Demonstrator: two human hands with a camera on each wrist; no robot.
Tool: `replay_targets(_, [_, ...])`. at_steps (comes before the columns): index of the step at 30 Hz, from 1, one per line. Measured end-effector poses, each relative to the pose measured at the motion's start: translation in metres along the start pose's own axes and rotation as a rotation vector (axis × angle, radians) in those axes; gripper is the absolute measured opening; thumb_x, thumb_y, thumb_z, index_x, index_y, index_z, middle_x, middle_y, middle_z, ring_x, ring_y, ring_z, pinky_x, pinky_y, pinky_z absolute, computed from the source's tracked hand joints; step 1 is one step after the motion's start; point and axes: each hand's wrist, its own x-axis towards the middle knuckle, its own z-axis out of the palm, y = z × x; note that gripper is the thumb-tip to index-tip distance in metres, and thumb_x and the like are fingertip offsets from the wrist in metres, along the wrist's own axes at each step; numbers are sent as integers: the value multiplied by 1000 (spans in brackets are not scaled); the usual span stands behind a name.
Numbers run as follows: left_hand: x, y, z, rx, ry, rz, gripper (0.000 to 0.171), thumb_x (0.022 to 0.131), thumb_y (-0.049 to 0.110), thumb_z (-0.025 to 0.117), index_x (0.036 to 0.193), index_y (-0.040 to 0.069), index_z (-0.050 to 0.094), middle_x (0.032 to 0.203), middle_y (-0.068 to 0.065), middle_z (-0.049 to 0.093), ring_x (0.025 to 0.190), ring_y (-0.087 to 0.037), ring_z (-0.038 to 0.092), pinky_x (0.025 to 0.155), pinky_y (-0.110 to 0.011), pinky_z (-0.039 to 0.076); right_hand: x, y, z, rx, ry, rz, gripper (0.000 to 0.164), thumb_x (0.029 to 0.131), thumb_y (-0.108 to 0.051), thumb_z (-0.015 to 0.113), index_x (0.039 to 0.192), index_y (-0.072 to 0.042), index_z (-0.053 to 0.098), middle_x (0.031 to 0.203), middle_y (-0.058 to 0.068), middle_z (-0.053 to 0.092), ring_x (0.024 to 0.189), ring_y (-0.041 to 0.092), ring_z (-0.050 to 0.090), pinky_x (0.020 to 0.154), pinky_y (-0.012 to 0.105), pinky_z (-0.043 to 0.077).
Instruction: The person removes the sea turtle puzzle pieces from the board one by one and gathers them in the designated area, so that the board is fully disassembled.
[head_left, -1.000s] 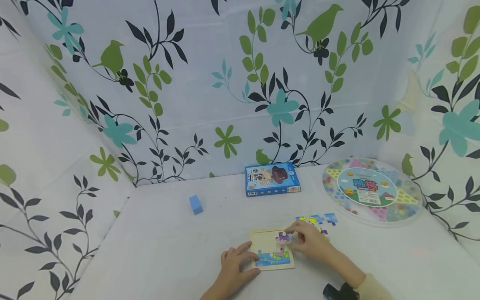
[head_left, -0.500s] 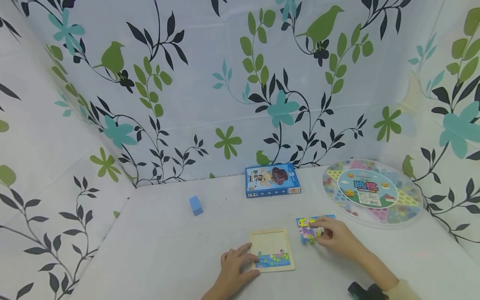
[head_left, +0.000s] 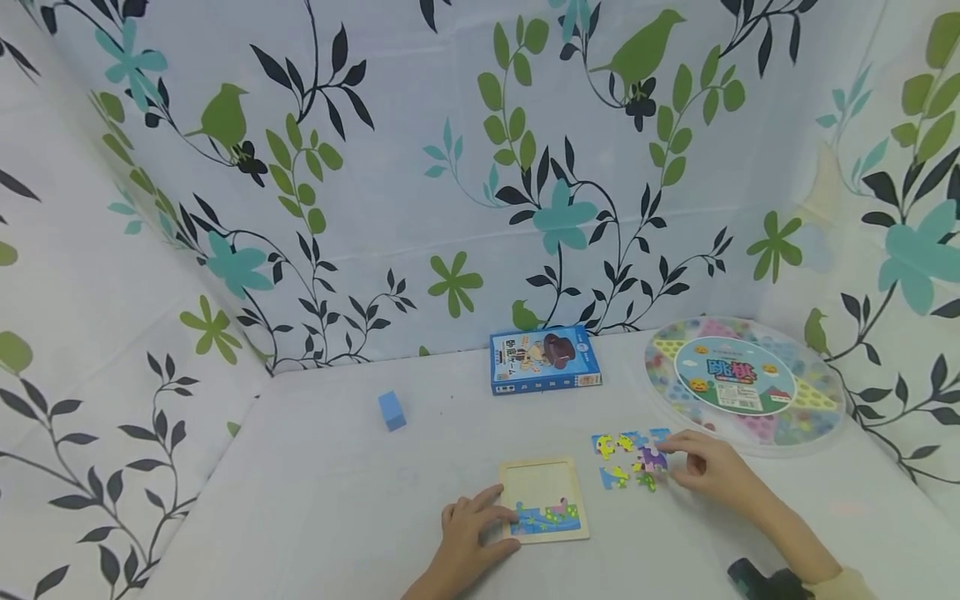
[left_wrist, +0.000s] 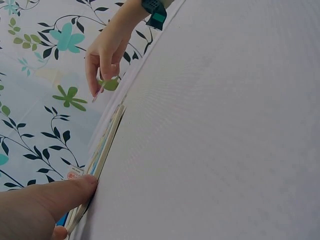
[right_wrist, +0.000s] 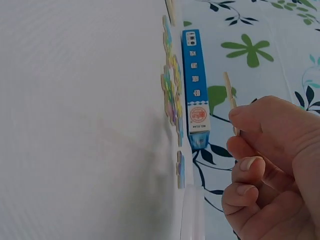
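A shallow wooden puzzle tray lies on the table, with joined pieces filling its near part, mostly blue. My left hand grips the tray's near left corner, fingers on the left side and thumb at the corner; the left wrist view shows a digit on the tray's edge. To the right, my right hand pinches a purple puzzle piece between thumb and forefinger, above loose puzzle pieces. The right wrist view shows the held piece edge-on, raised off the table.
Behind the pieces stands a blue game box. A round clear-lidded Chinese checkers set lies at the back right. A small blue block is at the back left. Patterned cloth hangs behind the table.
My right hand has moved right from over the tray to the loose pieces, the purple piece still in its pinch, uncovering several pieces. The left hand and tray have stayed put.
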Motion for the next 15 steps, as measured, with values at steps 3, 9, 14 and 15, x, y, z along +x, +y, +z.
replay_targets(3, [0,0,-1,2,2,3,27,77,49,60,94,28,63,125,-8,49,81,-7,37,72,-44,20,-2,3,-2,22,-29,12,32,64,9,70,94,-1,65,86,2,59,50,-1,34,44,19,32])
replay_targets(9, [-1,2,-1,-2,-2,0,27,76,48,61,94,27,63,125,-8,49,83,-9,38,73,-45,21,-5,10,-2,58,-102,19,28,68,7,69,95,1,64,85,3,58,52,-2,33,45,19,33])
replay_targets(14, [0,2,-1,-3,-2,-4,27,76,47,62,94,27,63,125,-8,50,82,-8,38,74,-45,21,-8,16,-8,29,-123,53,28,67,5,70,94,-1,65,88,5,59,53,-1,35,46,20,34])
replay_targets(15, [0,3,-1,-4,-2,-3,27,76,47,62,94,27,63,125,-8,50,82,-8,38,73,-45,21,-9,17,-11,22,-130,71,28,68,4,70,94,-1,65,88,5,59,53,0,35,47,20,34])
